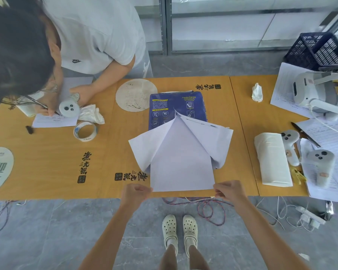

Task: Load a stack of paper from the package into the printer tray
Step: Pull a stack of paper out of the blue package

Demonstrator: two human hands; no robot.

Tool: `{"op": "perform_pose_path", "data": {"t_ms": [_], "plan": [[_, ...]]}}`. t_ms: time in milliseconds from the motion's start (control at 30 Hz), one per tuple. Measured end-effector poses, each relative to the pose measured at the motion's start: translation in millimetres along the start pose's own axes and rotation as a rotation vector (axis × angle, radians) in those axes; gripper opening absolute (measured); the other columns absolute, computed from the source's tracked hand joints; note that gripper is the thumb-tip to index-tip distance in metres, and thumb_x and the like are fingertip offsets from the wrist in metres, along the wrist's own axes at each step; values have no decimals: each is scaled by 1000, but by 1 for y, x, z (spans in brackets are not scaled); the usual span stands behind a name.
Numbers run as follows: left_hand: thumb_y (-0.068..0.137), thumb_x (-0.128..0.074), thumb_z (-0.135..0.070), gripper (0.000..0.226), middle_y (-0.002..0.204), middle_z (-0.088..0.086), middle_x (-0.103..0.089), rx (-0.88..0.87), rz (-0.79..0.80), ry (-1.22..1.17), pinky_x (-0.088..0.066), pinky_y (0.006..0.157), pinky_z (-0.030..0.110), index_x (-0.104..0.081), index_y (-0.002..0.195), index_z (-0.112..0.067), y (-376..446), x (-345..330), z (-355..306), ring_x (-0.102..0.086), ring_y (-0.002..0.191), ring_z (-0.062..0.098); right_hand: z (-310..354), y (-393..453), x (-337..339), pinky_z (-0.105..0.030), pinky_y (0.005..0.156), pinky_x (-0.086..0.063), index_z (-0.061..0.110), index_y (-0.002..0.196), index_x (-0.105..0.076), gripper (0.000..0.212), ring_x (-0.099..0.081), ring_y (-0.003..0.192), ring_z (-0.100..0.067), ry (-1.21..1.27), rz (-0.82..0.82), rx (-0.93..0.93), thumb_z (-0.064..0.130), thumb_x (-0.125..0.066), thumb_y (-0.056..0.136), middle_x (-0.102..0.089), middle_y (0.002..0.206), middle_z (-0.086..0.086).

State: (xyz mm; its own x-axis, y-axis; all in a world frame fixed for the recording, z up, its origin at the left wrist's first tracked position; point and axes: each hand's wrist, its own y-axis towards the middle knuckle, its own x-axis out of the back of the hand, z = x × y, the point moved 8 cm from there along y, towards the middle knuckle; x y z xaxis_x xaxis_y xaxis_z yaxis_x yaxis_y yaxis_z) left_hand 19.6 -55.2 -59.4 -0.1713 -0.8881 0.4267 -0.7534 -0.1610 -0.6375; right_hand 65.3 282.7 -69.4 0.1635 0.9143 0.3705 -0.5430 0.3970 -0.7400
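Currently, head view only. A blue paper package lies flat on the wooden counter, its near end torn open and the white wrapper flaps folded out to left and right. A stack of paper sticks out of the open end toward the person, its near edge reaching the counter's front edge.

Left hand is closed in a pinch on the stack's near left corner; right hand is closed in a pinch on the near right corner. Both grips sit at the very corners, fingers curled under the edge.

No printer tray is visible in this view, so where the stack must go cannot be told.

Risks, as judged:
- Corner-only grips: once the stack clears the counter edge, its middle may sag and sheets may fan or slide apart.
- Far end of the stack is under the flaps, probably still inside the wrapper; a pull could drag the whole package forward or snag and crease top sheets.
- Floor below the counter edge carries loose cables near the person's shoes; stepping back with the load could catch a foot.
- Second person writes at the far left, well apart from the stack; tape roll and tissue roll also stand clear.
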Motion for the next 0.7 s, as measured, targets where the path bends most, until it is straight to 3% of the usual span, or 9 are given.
{"op": "perform_pose_path", "data": {"t_ms": [100, 167, 233, 300, 433, 567, 700], "plan": [[73, -73, -14, 16, 67, 13, -69, 22, -6, -34, -52, 68, 34, -70, 65, -1, -3, -3, 5, -61, 66, 22, -10, 2, -4, -37, 77, -59, 2, 70, -70, 6, -69, 57, -15, 64, 31, -3, 5, -70, 74, -70, 57, -7], [74, -72, -13, 10, 73, 13, -72, 29, -17, -37, -55, 78, 39, -68, 67, -6, -3, -4, 3, -66, 74, 26, -12, 3, -7, -42, 83, -58, 6, 69, -69, 5, -72, 71, -23, 68, 27, -4, 6, -69, 74, -72, 61, -7], [73, -73, -16, 10, 77, 8, -71, 4, -51, -10, -53, 78, 38, -65, 73, -9, -2, -3, 0, -66, 79, 24, -4, -4, -3, -38, 74, -58, 10, 74, -65, 4, -69, 76, -25, -18, -26, 60, 11, -68, 74, -71, 73, -9], [73, -72, -16, 11, 74, -1, -67, -57, -124, 3, -50, 69, 30, -64, 76, -9, -5, 2, -9, -62, 76, 18, 12, -14, 6, -29, 60, -47, 12, 85, -62, 11, -62, 77, -23, -187, -134, 203, 16, -67, 76, -68, 85, -7], [78, -66, -14, 11, 71, -11, -64, -192, -175, 46, -43, 57, 20, -64, 75, -25, -7, 3, -32, -59, 70, 10, 41, -24, 6, -25, 55, -40, 15, 106, -62, 24, -58, 75, -19, -380, -207, 431, 21, -60, 83, -70, 93, -5], [83, -60, -12, 11, 73, -5, -62, -199, -108, 100, -39, 54, 20, -63, 88, -21, 2, -5, -44, -52, 62, 3, 58, -10, -9, -28, 63, -43, 12, 113, -60, 30, -61, 82, -25, -490, -161, 421, 26, -55, 87, -68, 104, -8], [82, -61, -12, 21, 56, -7, -52, -156, -88, 114, -35, 53, 24, -55, 65, -23, 13, -11, -47, -45, 55, 8, 66, 2, -15, -31, 62, -43, 1, 101, -61, 28, -57, 78, -30, -530, -161, 352, 24, -51, 88, -66, 95, -17]]}}
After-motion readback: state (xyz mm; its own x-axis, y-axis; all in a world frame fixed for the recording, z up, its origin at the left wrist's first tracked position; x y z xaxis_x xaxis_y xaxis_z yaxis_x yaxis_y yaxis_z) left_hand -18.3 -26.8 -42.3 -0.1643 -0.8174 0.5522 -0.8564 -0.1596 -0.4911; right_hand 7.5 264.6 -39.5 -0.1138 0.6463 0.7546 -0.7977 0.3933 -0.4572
